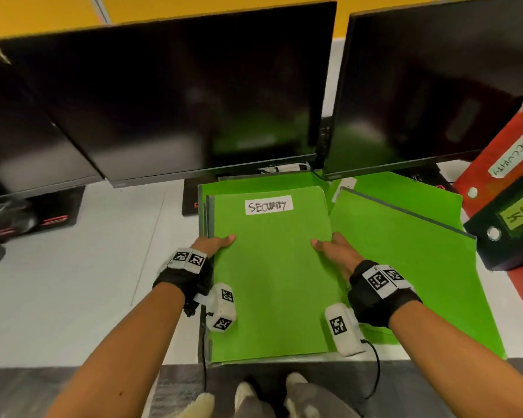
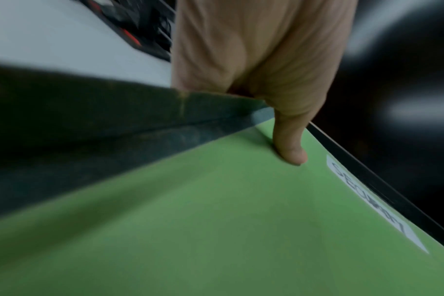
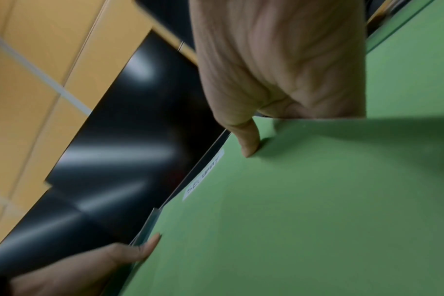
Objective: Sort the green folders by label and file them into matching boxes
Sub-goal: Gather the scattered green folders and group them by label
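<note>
A green folder (image 1: pixel 272 276) with a white label reading SECURITY (image 1: pixel 268 204) lies on top of a stack at the table's front edge. My left hand (image 1: pixel 216 244) grips its left edge, thumb on top and fingers hidden underneath. My right hand (image 1: pixel 334 250) grips its right edge the same way. In the left wrist view the thumb (image 2: pixel 290 144) presses on the folder (image 2: pixel 216 220). The right wrist view shows my right thumb (image 3: pixel 248 140) on the cover (image 3: pixel 292 220) and my left hand (image 3: pixel 101 264) at the far side. A red box (image 1: pixel 495 176) labelled SECURITY stands at the right.
More green folders (image 1: pixel 405 254) lie fanned out under and to the right of the held one. A dark box (image 1: pixel 507 236) with a green label sits in front of the red box. Black monitors (image 1: pixel 178 95) stand close behind the folders. The white table (image 1: pixel 88 267) extends left.
</note>
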Tool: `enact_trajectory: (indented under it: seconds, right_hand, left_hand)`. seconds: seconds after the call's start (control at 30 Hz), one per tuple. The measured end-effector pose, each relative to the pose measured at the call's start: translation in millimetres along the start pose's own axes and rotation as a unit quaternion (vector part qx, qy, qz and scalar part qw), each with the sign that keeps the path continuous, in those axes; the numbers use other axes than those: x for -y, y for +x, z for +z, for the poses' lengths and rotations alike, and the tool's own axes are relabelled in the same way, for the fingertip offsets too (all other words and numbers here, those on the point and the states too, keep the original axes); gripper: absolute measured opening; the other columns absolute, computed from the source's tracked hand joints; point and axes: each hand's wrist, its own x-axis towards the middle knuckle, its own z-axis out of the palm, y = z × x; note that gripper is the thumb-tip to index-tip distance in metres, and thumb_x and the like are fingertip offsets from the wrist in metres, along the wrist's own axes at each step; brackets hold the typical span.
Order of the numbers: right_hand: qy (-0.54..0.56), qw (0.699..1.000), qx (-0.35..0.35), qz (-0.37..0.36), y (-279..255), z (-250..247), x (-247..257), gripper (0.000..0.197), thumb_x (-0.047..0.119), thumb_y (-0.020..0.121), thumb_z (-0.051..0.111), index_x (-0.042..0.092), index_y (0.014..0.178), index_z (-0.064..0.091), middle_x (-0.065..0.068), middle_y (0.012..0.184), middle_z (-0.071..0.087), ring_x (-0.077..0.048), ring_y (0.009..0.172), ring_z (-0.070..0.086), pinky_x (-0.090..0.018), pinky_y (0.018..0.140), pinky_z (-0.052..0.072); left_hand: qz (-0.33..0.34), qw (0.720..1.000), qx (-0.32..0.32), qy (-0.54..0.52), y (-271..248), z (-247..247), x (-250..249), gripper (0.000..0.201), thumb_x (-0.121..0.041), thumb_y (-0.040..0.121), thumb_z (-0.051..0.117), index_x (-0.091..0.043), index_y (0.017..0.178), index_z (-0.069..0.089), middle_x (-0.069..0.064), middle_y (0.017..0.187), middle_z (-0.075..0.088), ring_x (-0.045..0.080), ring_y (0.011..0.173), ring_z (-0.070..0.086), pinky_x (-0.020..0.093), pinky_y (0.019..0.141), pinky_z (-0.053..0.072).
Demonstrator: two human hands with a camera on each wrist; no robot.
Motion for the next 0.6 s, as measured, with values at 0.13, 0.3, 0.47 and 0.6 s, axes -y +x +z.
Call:
enact_trajectory:
  seconds: [0.13,0.3,0.47,0.6]
  right_hand:
    - [-0.033,0.998,0.044,-0.014,4.1,79.4,13.5,0.063,0.021,0.094,0.052,0.004,0.145,0.019,-0.006,0.150,0.027,-0.027,0.138,0.030,-0.040,0.114,0.028]
    - [-0.086,0.992,0.089,-0.027,4.3,165.1,27.1,0.049,0.006,0.093,0.046,0.004,0.140,0.029,-0.014,0.144,0.038,-0.030,0.132,0.039,-0.038,0.110,0.033]
    - [-0.114,0.985,0.118,-0.046,7.4,223.2,28.0,0.068,0.005,0.088,0.050,0.002,0.145,0.014,-0.018,0.146,0.035,-0.031,0.133,0.038,-0.042,0.111,0.034]
    - [-0.177,0.975,0.130,-0.033,2.5,243.8,32.6,0.073,0.009,0.091,0.049,0.001,0.147,0.004,-0.018,0.154,0.018,-0.032,0.141,0.023,-0.040,0.115,0.026]
  left_hand:
    - [-0.025,0.996,-0.082,-0.030,5.0,-65.2,42.8,0.087,-0.042,0.084,0.063,0.001,0.145,0.020,0.019,0.149,0.031,0.034,0.134,0.037,0.040,0.109,0.033]
    - [-0.073,0.987,-0.137,-0.045,18.1,-125.3,93.7,0.085,-0.035,0.081,0.069,0.002,0.144,0.024,0.020,0.148,0.033,0.036,0.133,0.039,0.041,0.109,0.035]
    - [-0.090,0.983,-0.155,-0.030,37.9,-161.0,124.2,0.089,-0.036,0.080,0.070,0.001,0.145,0.023,0.020,0.149,0.032,0.037,0.134,0.037,0.045,0.110,0.034]
    - [-0.093,0.984,-0.149,-0.008,59.0,-176.2,134.6,0.088,-0.037,0.080,0.070,0.001,0.144,0.024,0.021,0.147,0.035,0.038,0.132,0.039,0.045,0.108,0.036]
